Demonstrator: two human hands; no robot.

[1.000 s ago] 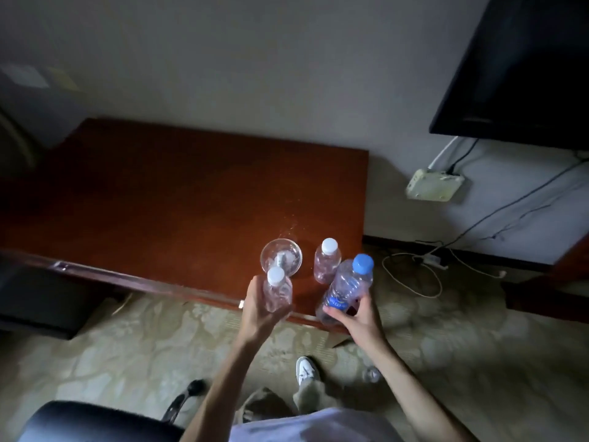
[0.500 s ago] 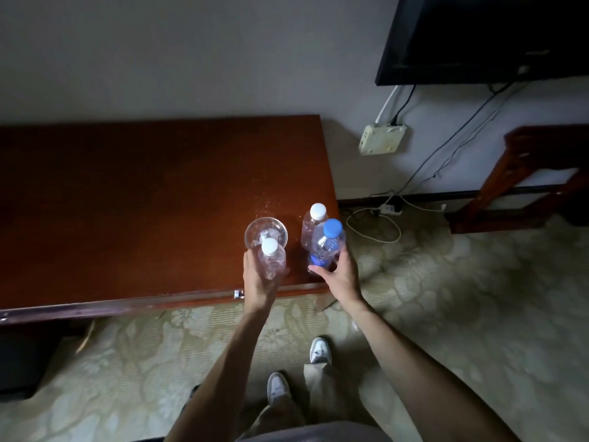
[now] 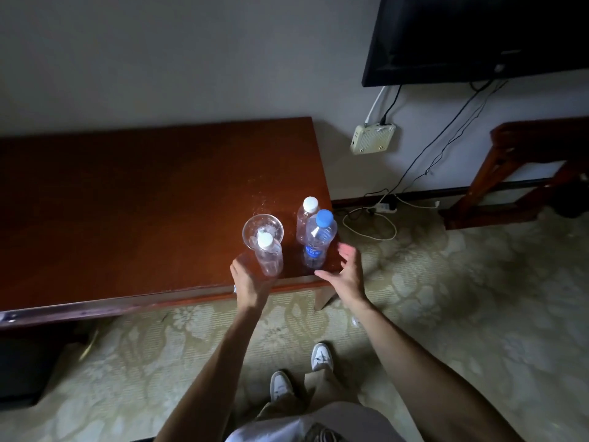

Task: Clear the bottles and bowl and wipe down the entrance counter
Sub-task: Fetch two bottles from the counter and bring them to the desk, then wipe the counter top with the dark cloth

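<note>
On the counter (image 3: 127,202) I see three capped, seemingly empty bottles by a clear bowl (image 3: 263,230). My left hand (image 3: 250,282) loosely cups the near bottle (image 3: 270,255); my right hand (image 3: 345,271) is spread wide beside the blue-capped one (image 3: 319,237).

Dim room, pale grey wall (image 3: 159,59) behind, with a black flat screen (image 3: 478,36) mounted at upper right. Below the screen, a small cream box (image 3: 373,138) fixed to the wall, thin black and white cables (image 3: 446,135) trailing down to a power strip (image 3: 384,207) by the dark skirting, a loop of white cord (image 3: 371,229) lying on the floor beside it. Patterned beige-green carpet (image 3: 478,298) underfoot, a dark red wooden frame (image 3: 510,161) of some furniture at right, and a black shape (image 3: 25,371), too dark to identify, low at left.
</note>
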